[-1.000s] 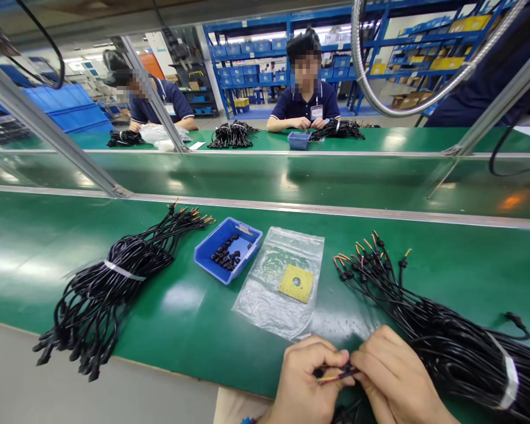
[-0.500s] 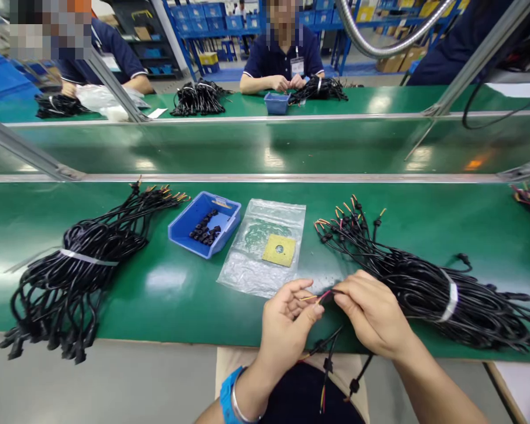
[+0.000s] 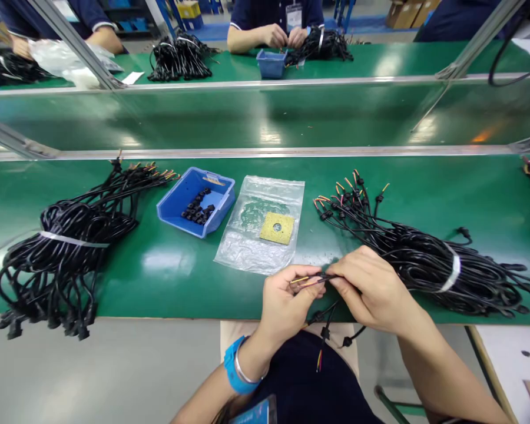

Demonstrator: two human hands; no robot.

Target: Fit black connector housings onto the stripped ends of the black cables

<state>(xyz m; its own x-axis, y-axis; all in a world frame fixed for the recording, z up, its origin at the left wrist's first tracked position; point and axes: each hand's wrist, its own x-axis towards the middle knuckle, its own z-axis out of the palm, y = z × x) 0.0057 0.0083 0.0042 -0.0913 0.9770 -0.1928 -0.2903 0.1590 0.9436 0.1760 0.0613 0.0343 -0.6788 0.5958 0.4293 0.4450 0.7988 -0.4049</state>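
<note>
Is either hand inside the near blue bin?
No, the left hand and right hand are both at a black cable, right of the bin.

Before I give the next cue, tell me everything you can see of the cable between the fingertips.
The cable looks black and plastic-coated; thin wires, one yellow-orange and others darker, extend leftward from its end. It runs roughly sideways near the edge of the green bench, held between left grip and right grip, which hide part of it.

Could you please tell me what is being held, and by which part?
A black cable, held near its exposed-wire end by the left hand and right hand.
</note>
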